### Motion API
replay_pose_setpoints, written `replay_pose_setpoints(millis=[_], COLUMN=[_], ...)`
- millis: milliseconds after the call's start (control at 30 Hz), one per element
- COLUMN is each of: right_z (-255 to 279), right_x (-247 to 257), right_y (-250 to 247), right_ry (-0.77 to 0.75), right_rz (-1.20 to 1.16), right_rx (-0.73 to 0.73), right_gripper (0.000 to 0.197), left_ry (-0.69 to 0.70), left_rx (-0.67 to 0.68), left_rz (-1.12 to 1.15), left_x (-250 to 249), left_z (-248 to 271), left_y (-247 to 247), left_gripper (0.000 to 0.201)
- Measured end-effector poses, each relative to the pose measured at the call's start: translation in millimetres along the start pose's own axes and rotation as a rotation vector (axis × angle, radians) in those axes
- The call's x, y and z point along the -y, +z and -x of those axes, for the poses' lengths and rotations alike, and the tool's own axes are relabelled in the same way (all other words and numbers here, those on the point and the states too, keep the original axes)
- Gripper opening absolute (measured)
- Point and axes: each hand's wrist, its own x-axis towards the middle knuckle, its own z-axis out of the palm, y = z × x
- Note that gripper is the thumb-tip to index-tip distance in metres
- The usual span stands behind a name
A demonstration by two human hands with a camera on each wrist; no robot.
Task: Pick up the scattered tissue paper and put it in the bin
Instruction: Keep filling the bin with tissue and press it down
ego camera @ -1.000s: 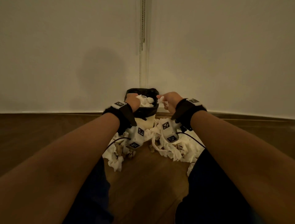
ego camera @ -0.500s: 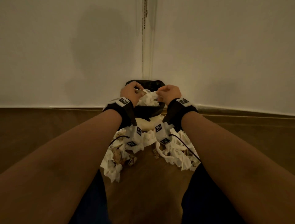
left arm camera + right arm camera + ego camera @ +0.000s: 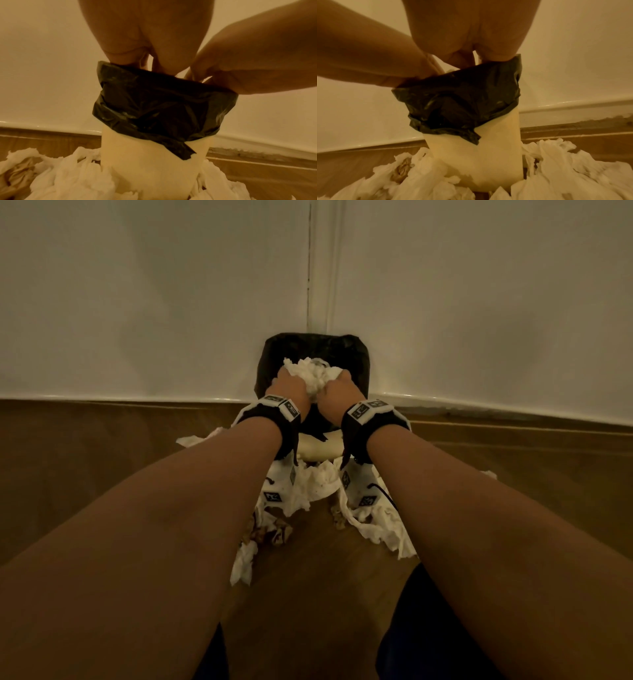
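A cream bin (image 3: 320, 448) with a black liner (image 3: 313, 347) stands on the floor in the room's corner. A white wad of tissue paper (image 3: 310, 373) bulges from its mouth. My left hand (image 3: 291, 386) grips the wad from the left and my right hand (image 3: 337, 390) from the right, knuckles up. In the wrist views the left hand (image 3: 137, 54) and right hand (image 3: 479, 47) dip their fingers behind the liner rim (image 3: 163, 105), so the fingertips are hidden. More torn tissue (image 3: 380, 529) lies around the bin's foot (image 3: 479, 155).
White walls meet right behind the bin, with a skirting strip (image 3: 513, 409) along the wooden floor (image 3: 102, 457). Brown scraps (image 3: 267, 534) sit among the loose tissue (image 3: 68, 175) at the left. My dark-clothed knees (image 3: 428, 628) frame the near floor.
Both hands have moved forward and come together over the bin, bringing tissue with them, and now sit lower in its mouth. The wad on top has grown.
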Motion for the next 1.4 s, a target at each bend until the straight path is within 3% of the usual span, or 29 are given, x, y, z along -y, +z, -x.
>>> replay_pose_setpoints(millis=[167, 333, 600, 733, 867, 1000, 1100, 1167, 1300, 1400], right_z=[1, 10, 5, 4, 11, 26, 38, 48, 68, 86], right_x=[2, -1, 7, 10, 5, 1, -3, -6, -22, -48], right_y=[6, 4, -4, -6, -10, -23, -31, -33, -21, 9], right_ry=[-0.182, -0.332, -0.237, -0.241, -0.221, -0.262, -0.272, -0.253, -0.185, -0.077], right_rz=[0.219, 0.519, 0.648, 0.6, 0.427, 0.339, 0.239, 0.191, 0.114, 0.1], right_rx=[0.024, 0.013, 0.177, 0.17, -0.036, -0.28, -0.353, -0.33, -0.225, -0.146], right_gripper=[0.043, 0.038, 0.046, 0.042, 0.039, 0.029, 0.029, 0.029, 0.032, 0.032], left_ry=[0.226, 0.246, 0.333, 0.295, 0.276, 0.285, 0.225, 0.171, 0.115, 0.132], left_rx=[0.047, 0.09, 0.026, -0.007, -0.093, -0.271, -0.36, -0.337, -0.141, -0.032], left_rz=[-0.251, -0.37, -0.565, -0.442, -0.246, -0.138, -0.146, -0.127, 0.009, -0.042], left_x=[4, 9, 18, 14, 10, 11, 18, 27, 48, 67], left_z=[-2, -2, 4, 11, 25, 40, 59, 75, 103, 124], left_y=[8, 5, -1, -3, -11, -22, -26, -23, 0, 29], left_gripper=[0.037, 0.035, 0.042, 0.035, 0.036, 0.033, 0.025, 0.024, 0.027, 0.029])
